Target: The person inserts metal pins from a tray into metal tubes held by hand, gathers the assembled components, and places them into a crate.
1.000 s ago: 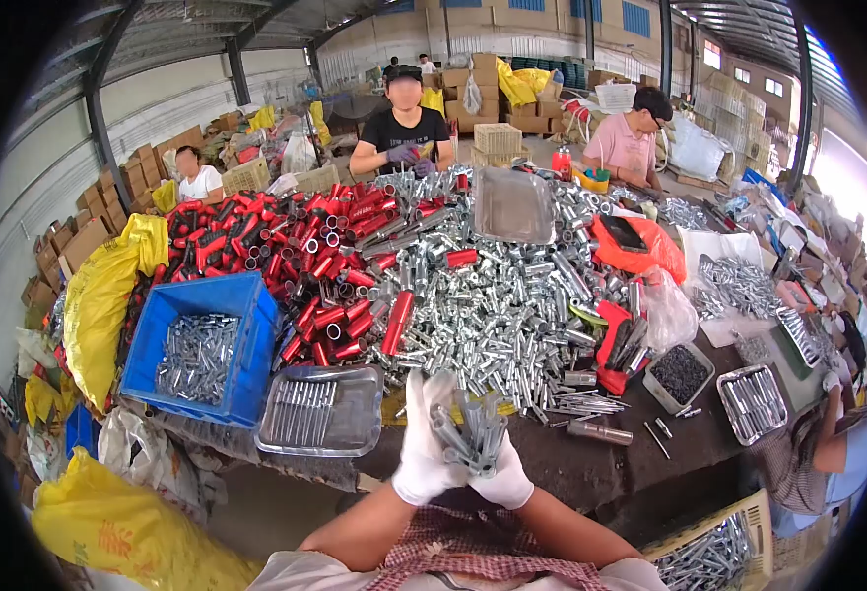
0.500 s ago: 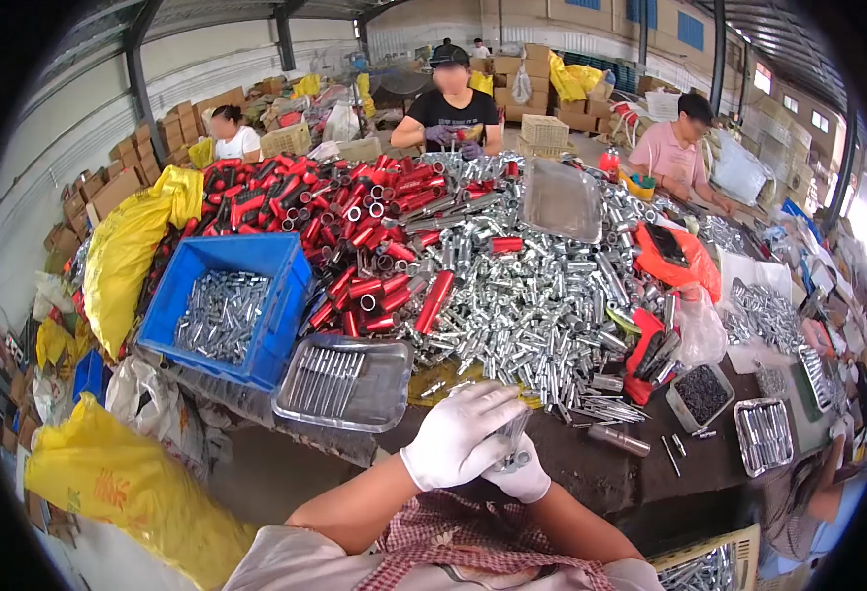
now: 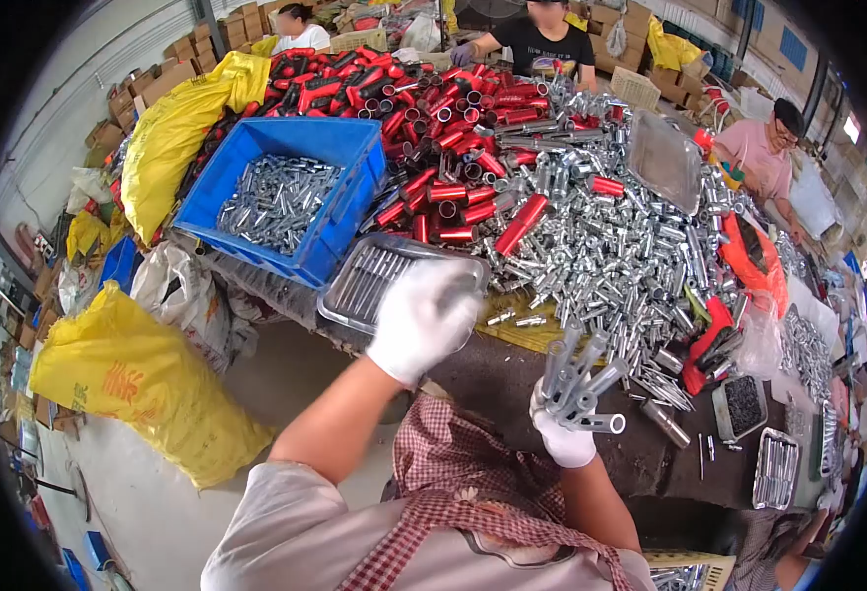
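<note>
My left hand [image 3: 426,320], in a white glove, is over the near right side of a clear plastic tray [image 3: 340,295]. Motion smears its fingers, so I cannot see whether they hold anything. A row of slim silver rods [image 3: 379,271] lies in that tray. Gloved too, my right hand [image 3: 564,443] grips a bundle of several shiny grey tubes [image 3: 583,389] above the table's front edge, their open ends fanned out. Behind the tubes spreads a large heap of small silver metal parts [image 3: 601,261].
A blue crate [image 3: 350,222] of metal pieces stands left, beside red tubes [image 3: 433,187]. A yellow sack [image 3: 138,379] is on the floor. At right are a black-filled container [image 3: 742,406] and a tray of rods [image 3: 776,468]. Co-workers [image 3: 557,49] [image 3: 761,163] are across the table.
My hands, together half a second ago, are now apart. The left has moved up and left to the clear tray; the right has moved slightly right with the tubes. The view has tilted down and left.
</note>
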Action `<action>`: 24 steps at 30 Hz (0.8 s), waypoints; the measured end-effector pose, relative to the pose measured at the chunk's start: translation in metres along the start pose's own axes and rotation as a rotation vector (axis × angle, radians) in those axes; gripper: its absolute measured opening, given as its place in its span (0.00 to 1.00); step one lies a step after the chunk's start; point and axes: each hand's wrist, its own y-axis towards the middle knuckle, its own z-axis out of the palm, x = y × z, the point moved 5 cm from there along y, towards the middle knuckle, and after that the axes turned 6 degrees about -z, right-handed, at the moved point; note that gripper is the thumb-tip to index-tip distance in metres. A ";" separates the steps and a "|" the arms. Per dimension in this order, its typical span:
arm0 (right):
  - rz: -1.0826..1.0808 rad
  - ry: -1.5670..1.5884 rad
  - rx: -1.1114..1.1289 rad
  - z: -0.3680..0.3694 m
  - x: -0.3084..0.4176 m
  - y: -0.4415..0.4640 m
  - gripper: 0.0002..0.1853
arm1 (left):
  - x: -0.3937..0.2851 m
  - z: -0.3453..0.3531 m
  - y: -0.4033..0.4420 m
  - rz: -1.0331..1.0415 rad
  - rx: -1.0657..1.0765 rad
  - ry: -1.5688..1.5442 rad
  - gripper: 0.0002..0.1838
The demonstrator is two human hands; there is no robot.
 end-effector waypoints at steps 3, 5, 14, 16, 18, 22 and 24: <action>0.017 0.044 -0.042 -0.008 -0.001 0.001 0.25 | 0.074 -0.038 0.026 -0.252 -0.118 0.463 0.16; 0.024 0.034 -0.044 -0.009 -0.005 -0.001 0.23 | 0.093 -0.035 0.033 -0.287 -0.044 0.528 0.15; -0.298 -0.844 0.169 0.020 0.017 0.013 0.34 | 0.111 0.045 0.062 -0.430 0.195 0.830 0.11; -0.057 -0.343 0.177 0.001 -0.001 0.003 0.33 | 0.112 0.047 0.065 -0.474 0.212 0.818 0.12; 0.079 -0.337 0.134 0.001 -0.005 -0.001 0.32 | 0.124 0.049 0.067 -0.493 0.253 0.803 0.12; -0.071 -0.579 0.155 0.009 0.004 0.008 0.29 | 0.132 0.050 0.069 -0.473 0.294 0.838 0.12; 0.058 -0.216 -0.004 0.007 0.005 0.001 0.25 | 0.134 0.052 0.065 -0.502 0.316 0.763 0.15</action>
